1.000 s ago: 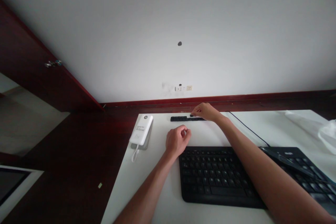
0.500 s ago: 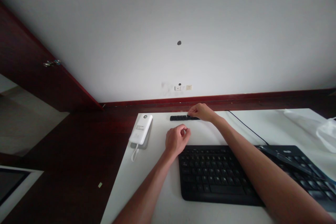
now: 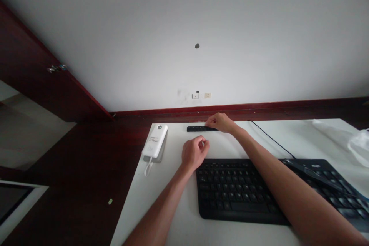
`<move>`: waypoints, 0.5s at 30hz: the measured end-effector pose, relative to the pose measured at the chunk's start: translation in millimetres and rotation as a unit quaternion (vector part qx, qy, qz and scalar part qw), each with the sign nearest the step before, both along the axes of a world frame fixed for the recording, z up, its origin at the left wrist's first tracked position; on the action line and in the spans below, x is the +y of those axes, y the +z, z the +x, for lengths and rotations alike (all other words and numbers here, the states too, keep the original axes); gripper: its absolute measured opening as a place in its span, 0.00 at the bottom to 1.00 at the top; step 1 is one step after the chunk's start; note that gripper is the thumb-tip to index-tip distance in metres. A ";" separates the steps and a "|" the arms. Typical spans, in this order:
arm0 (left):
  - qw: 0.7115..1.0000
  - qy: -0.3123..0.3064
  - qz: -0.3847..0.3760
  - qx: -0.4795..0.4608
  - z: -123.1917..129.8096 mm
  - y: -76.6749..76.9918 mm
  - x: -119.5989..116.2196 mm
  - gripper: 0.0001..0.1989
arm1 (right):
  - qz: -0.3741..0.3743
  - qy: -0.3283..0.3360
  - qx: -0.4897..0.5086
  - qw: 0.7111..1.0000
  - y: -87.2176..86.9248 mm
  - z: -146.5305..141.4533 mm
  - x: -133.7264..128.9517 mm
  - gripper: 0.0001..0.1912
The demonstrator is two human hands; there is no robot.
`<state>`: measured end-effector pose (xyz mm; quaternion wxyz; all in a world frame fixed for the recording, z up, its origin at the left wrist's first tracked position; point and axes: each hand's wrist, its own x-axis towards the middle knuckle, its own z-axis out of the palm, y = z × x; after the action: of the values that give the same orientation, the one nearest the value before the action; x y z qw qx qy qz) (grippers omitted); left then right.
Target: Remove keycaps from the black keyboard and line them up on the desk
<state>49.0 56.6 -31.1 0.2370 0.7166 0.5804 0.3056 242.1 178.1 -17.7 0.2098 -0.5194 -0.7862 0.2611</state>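
At the desk's far edge lies a narrow row of small black pieces that look like keycaps (image 3: 196, 128). My right hand (image 3: 220, 122) is over the right part of that row, its fingers closed in a pinch on what appears to be one black keycap. Closer to me, my left hand (image 3: 194, 152) is curled with thumb and fingers together; anything inside it is hidden. Below it a black keyboard (image 3: 233, 190) lies flat, partly covered by my right forearm. A slim dark tool or pen-like object (image 3: 313, 177) rests across the keyboard's right side.
On the left of the white desk (image 3: 164, 192) a white power bank (image 3: 155, 140) with a short cable loop is propped up. A thin black cable (image 3: 271, 138) runs back from the keyboard. White plastic wrap (image 3: 351, 142) lies at the right edge. A wall with sockets (image 3: 201, 95) stands beyond.
My right fingers have lowered slightly onto the row of keycaps; the small piece at their tips no longer stands out above it. My left hand stays still.
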 end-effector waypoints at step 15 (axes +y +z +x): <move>1.000 0.000 0.004 -0.003 -0.6 -0.5 -0.1 0.13 | -0.001 0.003 -0.002 1.000 -0.1 1.2 -0.6 0.09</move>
<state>48.4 56.5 -31.5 0.2361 0.7169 0.5784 0.3096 243.2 177.5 -17.9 0.2073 -0.5176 -0.7878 0.2617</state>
